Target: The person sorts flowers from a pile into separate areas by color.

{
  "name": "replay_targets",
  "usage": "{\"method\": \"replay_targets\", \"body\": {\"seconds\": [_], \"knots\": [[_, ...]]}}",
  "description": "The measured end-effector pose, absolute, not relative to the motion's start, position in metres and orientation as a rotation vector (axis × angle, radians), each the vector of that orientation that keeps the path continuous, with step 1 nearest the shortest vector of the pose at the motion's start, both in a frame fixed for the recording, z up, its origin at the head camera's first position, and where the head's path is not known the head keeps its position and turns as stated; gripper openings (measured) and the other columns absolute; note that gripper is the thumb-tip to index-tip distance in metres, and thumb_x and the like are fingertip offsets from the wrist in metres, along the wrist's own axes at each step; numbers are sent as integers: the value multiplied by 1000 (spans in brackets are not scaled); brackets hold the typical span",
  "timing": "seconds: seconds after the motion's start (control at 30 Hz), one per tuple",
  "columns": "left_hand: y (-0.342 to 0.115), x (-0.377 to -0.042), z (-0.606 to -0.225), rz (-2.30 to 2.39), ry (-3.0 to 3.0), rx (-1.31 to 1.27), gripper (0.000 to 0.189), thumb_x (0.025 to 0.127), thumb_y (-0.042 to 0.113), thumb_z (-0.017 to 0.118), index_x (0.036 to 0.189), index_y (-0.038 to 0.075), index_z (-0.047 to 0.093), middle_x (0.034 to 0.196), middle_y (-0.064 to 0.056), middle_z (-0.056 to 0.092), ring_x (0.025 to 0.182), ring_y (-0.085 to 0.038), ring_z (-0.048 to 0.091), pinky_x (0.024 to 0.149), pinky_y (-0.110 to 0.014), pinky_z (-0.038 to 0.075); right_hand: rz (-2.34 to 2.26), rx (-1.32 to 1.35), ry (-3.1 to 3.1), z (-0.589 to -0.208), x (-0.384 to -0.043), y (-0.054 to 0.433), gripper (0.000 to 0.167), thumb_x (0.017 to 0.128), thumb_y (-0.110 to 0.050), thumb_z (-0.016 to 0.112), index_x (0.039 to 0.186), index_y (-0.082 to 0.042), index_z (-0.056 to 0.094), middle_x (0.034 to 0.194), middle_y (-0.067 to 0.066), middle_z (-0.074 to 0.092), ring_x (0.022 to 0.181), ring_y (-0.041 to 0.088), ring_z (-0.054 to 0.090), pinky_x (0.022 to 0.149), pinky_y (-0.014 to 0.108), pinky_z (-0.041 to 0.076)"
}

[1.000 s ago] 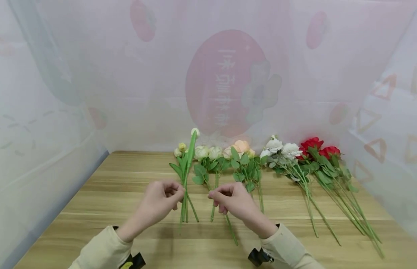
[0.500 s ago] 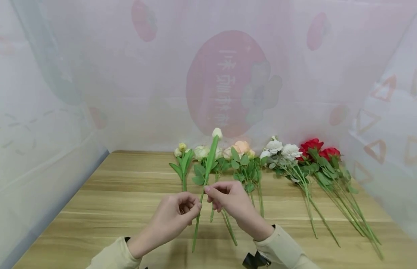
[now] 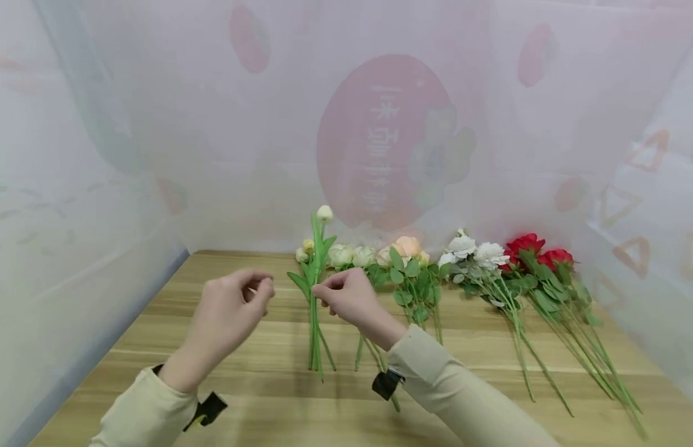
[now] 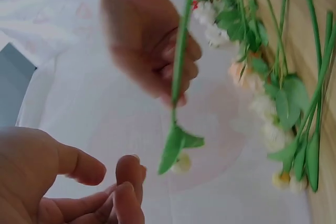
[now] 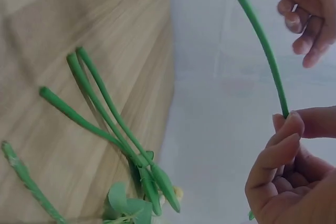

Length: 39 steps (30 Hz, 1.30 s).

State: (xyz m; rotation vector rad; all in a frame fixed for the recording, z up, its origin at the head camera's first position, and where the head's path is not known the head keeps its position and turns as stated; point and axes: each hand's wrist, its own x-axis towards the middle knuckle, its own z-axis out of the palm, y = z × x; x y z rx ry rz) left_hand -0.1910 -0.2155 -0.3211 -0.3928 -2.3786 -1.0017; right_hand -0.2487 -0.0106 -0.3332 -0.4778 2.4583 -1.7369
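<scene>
In the head view my right hand (image 3: 352, 301) pinches the stem of a white artificial tulip (image 3: 324, 213) between thumb and fingertips. The tulip is held up above the table, bloom away from me, and its green stem (image 5: 265, 45) crosses the right wrist view. My left hand (image 3: 229, 313) hovers to the left of it, apart from the stem, fingers loosely bent and holding nothing. The left wrist view shows a gap between its thumb and fingers. Below lie several more tulips (image 5: 107, 116), stems crossing, with pale and yellowish blooms (image 3: 303, 251).
To the right along the wooden table (image 3: 245, 397) lie pale green-white flowers (image 3: 363, 255), peach flowers (image 3: 406, 246), white flowers (image 3: 490, 255) and red flowers (image 3: 525, 245), stems toward me. A printed cloth (image 3: 257, 136) hangs behind, with more at both sides.
The tulip went right to the middle, where both hands were at its stem, then back left in my right hand. My left hand has come off it and moved left and away from me.
</scene>
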Motion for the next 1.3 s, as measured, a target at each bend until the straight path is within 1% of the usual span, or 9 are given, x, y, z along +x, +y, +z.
{"method": "replay_targets", "body": {"seconds": [0.07,0.2,0.27,0.33,0.5,0.73,0.97,1.13,1.3], "knots": [[-227,-194,-317,-985,-2411,-318,24,99,15,53,106,1,71,82,-3,68,57,-7,61,50,-30,49,-1655,-506,2530,-334,-256,-19,22,93,-14,66,75,-5,75,66,7,65,55,24,57,52,30,46],[-243,-201,-314,-921,-2471,-219,31,100,22,48,110,1,69,91,-7,70,61,-9,64,54,-34,50,-1500,-591,2652,-338,-270,-33,43,93,-12,63,51,-10,55,45,0,43,39,13,33,43,26,33],[-249,-204,-313,-902,-2500,-192,32,100,22,47,111,0,68,92,-9,70,62,-10,64,53,-34,49,-1447,-619,2691,-342,-277,-40,49,92,-9,61,47,-13,43,42,-2,29,39,11,20,42,25,24],[-252,-206,-313,-891,-2530,-173,33,100,22,46,111,0,67,92,-9,70,62,-11,64,52,-34,49,-1398,-629,2721,-346,-283,-45,53,91,-8,60,45,-15,36,41,-4,23,38,10,15,40,25,20],[-255,-209,-313,-873,-2599,-158,34,99,23,45,110,0,67,87,-7,70,60,-12,63,50,-34,47,-1292,-604,2738,-359,-293,-55,53,91,-7,61,45,-15,35,40,-5,23,37,8,14,38,24,18],[-257,-212,-315,-927,-2664,-197,34,99,24,46,111,0,68,86,-3,70,62,-10,64,55,-34,50,-1186,-547,2776,-376,-303,-62,47,83,1,57,47,-17,33,41,-6,22,37,8,15,36,25,19],[-270,-208,-314,-888,-2721,-202,30,98,20,46,103,2,70,65,4,63,61,-14,61,56,-34,47,-1011,-471,2871,-387,-312,-78,39,76,0,55,51,-19,33,43,-9,22,38,8,17,36,25,18],[-279,-206,-313,-857,-2741,-189,28,95,19,46,99,5,70,65,5,64,62,-13,62,57,-34,47,-824,-439,2918,-391,-313,-88,41,80,-5,57,51,-19,32,45,-7,18,41,10,14,38,27,18],[-282,-207,-316,-846,-2766,-227,29,98,21,47,101,3,70,67,6,64,62,-11,62,58,-34,46,-620,-386,2975,-395,-316,-95,38,86,-15,62,56,-18,40,48,-3,32,41,12,31,39,29,30]]}}
